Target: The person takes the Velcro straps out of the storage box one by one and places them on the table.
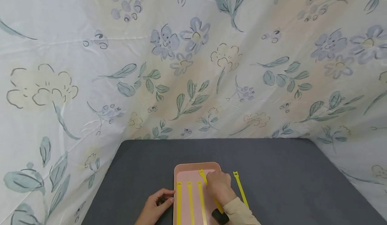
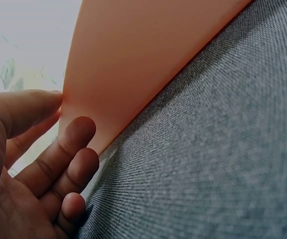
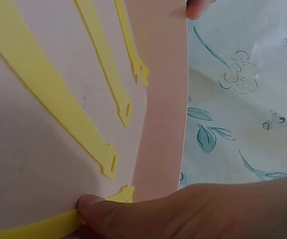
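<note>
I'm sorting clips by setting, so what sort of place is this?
Probably a small screened-off work spot indoors: a dark tabletop with flower-patterned sheeting around the sides in view, and a pink tray with yellow straps in it.

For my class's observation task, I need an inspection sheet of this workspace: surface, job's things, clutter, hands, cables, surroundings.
Surface: dark grey table
Job's things: pink tray with three yellow straps laid lengthwise; fourth strap in hand; fifth strap on the table, right of the tray
Clutter: nothing seen
Hands: left hand touches the tray's left side; right hand pinches the fourth strap over the tray; black object at the right wrist
Cables: nothing seen
Surroundings: floral cloth behind and at both sides
</note>
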`<act>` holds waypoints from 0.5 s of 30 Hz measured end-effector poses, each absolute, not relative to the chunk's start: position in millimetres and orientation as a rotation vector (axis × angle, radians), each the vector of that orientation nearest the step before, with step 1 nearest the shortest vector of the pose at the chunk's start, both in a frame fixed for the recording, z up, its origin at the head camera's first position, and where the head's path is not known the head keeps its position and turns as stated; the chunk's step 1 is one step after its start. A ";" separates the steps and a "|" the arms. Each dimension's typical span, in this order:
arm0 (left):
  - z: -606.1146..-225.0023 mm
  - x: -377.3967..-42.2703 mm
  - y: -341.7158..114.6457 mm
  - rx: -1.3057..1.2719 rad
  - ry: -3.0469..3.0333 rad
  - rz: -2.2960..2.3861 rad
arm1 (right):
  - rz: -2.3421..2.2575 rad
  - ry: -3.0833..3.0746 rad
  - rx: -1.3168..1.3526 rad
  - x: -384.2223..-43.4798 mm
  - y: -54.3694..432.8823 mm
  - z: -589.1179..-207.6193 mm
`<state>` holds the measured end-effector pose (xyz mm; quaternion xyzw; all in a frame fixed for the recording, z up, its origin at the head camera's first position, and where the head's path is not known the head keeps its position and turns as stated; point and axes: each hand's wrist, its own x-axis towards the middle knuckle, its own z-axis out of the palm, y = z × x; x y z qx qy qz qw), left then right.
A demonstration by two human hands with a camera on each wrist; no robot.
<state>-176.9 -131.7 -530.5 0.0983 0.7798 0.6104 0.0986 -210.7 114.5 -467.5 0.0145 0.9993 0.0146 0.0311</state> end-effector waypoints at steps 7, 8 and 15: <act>-529.8 -175.6 -131.2 0.310 2.304 1.814 | 0.009 3.088 0.028 -209.3 113.8 -467.9; -529.7 -175.4 -131.2 0.311 2.303 1.816 | 0.013 3.093 0.025 -209.0 113.7 -467.9; -528.9 -174.0 -130.7 0.317 2.307 1.817 | 0.032 3.135 0.000 -209.2 112.9 -467.9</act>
